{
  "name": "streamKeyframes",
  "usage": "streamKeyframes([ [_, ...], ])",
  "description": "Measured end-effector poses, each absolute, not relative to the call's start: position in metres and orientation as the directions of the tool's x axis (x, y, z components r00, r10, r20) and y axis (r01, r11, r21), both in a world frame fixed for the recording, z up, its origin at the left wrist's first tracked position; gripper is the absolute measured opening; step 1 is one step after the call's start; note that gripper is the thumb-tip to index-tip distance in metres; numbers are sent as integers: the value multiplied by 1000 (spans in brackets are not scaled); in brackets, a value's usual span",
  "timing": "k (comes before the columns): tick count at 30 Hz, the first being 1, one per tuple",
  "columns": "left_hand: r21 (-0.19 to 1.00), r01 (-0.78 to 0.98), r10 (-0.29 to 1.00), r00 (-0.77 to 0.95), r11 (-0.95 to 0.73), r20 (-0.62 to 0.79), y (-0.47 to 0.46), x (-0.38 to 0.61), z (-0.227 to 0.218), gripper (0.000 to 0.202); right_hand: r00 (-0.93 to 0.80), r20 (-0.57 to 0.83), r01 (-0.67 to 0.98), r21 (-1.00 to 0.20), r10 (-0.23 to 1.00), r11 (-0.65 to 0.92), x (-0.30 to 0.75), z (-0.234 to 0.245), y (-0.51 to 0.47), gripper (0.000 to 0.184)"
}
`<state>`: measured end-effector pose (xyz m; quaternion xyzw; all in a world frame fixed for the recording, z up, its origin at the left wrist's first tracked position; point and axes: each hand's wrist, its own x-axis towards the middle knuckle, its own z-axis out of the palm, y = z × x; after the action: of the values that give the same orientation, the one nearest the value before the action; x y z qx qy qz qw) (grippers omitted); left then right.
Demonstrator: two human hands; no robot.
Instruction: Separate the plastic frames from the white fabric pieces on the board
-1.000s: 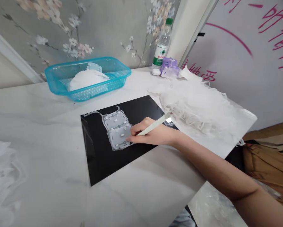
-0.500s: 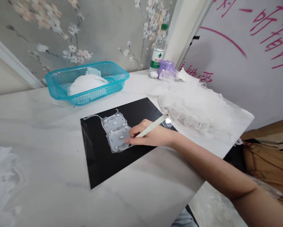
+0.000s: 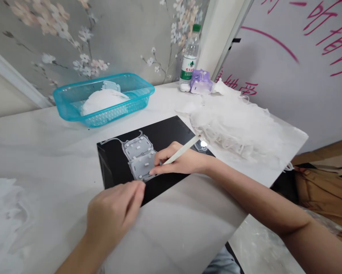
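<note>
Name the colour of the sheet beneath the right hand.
The sheet is black; see the head view.

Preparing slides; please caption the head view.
Right hand holding a pale tool at translucent parts on a black sheet; left hand nearby.

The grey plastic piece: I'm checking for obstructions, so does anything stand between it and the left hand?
Nothing visible does: at most a sliver of black sheet shows between the left hand and the grey plastic piece. The right hand, holding a pale pen-like tool, is at the piece's right side.
</note>
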<state>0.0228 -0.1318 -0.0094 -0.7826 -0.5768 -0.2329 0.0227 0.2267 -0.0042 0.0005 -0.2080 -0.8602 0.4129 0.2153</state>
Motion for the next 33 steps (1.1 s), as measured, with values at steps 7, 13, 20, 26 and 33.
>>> streamKeyframes([
  [7, -38, 841, 707, 478, -540, 521, -120, 32, -10, 22, -834, 93, 183, -884, 544, 431, 227, 2, -7, 25],
  [13, -136, 844, 678, 504, -519, 536, -118, 34, -13, 21, -867, -45, 203, -942, 497, 268, 230, 3, -8, 23],
  [20, -93, 806, 671, 544, -584, 503, -117, 32, -17, 20, -819, -108, 289, -926, 563, 243, 237, 15, -2, 24],
  [26, 48, 798, 721, 515, -600, 463, -117, 29, -20, 22, -822, -82, 243, -946, 564, 216, 234, 8, -4, 27],
  [33, 183, 774, 761, 496, -606, 419, -118, 28, -16, 16, -530, 36, 183, -971, 847, 156, 227, 3, -2, 38],
])
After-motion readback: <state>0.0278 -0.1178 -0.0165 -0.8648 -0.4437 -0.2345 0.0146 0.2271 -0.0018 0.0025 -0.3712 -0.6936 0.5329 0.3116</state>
